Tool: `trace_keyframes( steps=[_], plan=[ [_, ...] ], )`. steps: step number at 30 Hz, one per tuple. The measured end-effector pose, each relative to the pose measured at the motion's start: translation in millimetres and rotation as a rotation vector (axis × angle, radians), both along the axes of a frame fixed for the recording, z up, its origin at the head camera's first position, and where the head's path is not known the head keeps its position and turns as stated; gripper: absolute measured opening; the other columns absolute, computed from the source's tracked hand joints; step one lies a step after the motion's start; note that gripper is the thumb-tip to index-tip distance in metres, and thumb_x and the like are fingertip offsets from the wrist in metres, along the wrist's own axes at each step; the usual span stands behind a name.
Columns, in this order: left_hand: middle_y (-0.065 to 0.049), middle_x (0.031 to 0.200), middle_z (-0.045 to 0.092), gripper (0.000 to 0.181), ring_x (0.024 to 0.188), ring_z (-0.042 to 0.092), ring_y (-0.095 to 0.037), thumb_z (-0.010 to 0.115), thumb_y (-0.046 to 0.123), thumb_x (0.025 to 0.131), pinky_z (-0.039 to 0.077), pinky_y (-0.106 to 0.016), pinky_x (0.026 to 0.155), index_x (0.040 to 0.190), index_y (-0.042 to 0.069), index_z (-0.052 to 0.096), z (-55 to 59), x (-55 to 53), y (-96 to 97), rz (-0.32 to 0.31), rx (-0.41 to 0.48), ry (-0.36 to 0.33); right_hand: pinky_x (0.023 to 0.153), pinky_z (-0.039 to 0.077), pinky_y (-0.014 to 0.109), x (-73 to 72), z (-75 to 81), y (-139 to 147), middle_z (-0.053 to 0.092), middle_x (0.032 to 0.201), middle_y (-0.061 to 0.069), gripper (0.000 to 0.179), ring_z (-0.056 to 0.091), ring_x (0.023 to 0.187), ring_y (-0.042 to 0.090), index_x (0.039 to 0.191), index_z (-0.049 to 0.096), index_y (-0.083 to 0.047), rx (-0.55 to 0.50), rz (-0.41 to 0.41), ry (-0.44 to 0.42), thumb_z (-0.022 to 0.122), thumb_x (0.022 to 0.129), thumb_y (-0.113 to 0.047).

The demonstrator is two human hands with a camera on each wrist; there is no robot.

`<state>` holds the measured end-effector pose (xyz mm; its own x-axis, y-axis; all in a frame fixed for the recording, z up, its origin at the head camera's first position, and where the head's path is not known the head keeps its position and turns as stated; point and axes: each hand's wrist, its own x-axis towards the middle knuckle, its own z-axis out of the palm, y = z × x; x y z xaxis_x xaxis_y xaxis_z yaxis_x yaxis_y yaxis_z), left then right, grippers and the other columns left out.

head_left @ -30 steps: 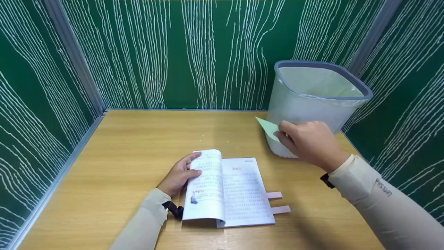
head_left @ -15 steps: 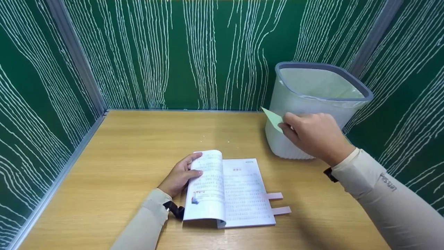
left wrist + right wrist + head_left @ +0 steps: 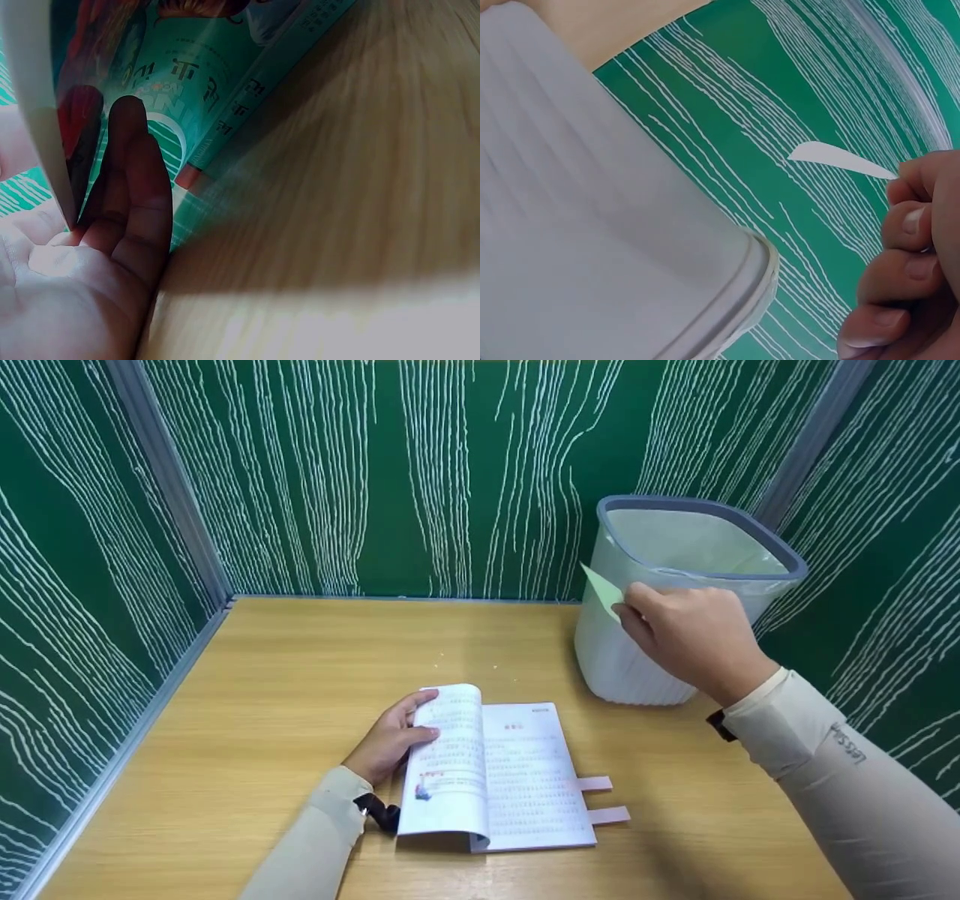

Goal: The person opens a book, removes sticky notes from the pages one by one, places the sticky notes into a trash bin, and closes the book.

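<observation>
My left hand [image 3: 384, 744] holds the raised left side of an open book [image 3: 529, 780], its thumb on the printed page. In the left wrist view, the fingers [image 3: 142, 187] lie behind the book's green cover [image 3: 180, 67]. Raised over the table at the right, my right hand [image 3: 697, 637] pinches a small light green piece of paper [image 3: 602, 592] between thumb and finger. That paper [image 3: 836, 157] juts from the fingertips in the right wrist view. Just behind the hand stands a white bin [image 3: 630, 660] with a grey rim and a plastic liner.
Two pink strips [image 3: 609, 815] stick out from the book's right edge. A few tiny white specks lie on the wooden table [image 3: 300, 675] beyond the book. Green panels [image 3: 292, 472] with white wavy lines enclose the back and sides.
My right hand has risen and moved slightly right with the green paper, up along the bin's side. The left hand and the book have stayed in place.
</observation>
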<state>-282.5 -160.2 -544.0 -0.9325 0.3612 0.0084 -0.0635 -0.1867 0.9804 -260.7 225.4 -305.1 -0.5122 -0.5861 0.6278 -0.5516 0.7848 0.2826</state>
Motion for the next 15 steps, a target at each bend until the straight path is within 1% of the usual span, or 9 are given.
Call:
trace_keyframes(
  steps=[5,8,12,15],
  plan=[
    [-0.019,0.139,0.060,0.071,0.100,0.075,-0.025,0.065,-0.001,0.094,0.063,-0.034,0.084,0.158,0.012,0.037,0.1,0.4,-0.4,0.008,-0.011,-0.001,0.046,0.049,0.036,-4.0,4.2,3,0.043,0.056,0.000,0.016,0.045,0.046,0.018,0.086,0.060,-0.013,-0.024,-0.020,0.015,0.065,0.099,-0.020],
    [-0.019,0.140,0.059,0.072,0.101,0.074,-0.025,0.065,-0.001,0.094,0.063,-0.034,0.084,0.158,0.012,0.037,-0.2,0.6,-0.3,0.006,-0.009,-0.005,0.048,0.055,0.041,-7.5,5.3,7,0.048,0.056,0.002,0.014,0.050,0.047,0.022,0.088,0.062,-0.012,-0.025,-0.043,0.022,0.064,0.100,-0.021],
    [-0.020,0.140,0.059,0.072,0.102,0.074,-0.026,0.066,-0.001,0.094,0.063,-0.034,0.084,0.158,0.012,0.037,-0.7,0.3,-0.1,0.003,-0.004,-0.007,0.051,0.057,0.044,-12.7,5.6,13,0.058,0.060,0.005,0.014,0.057,0.049,0.026,0.093,0.066,-0.010,-0.015,-0.078,0.027,0.065,0.100,-0.022],
    [-0.021,0.139,0.059,0.072,0.102,0.074,-0.026,0.066,0.000,0.094,0.063,-0.034,0.085,0.158,0.011,0.036,-0.7,-0.1,-0.2,0.005,-0.005,-0.003,0.050,0.056,0.045,-16.6,5.4,17,0.059,0.060,0.006,0.015,0.057,0.049,0.027,0.093,0.066,-0.010,-0.012,-0.102,0.027,0.064,0.101,-0.023]
  ],
)
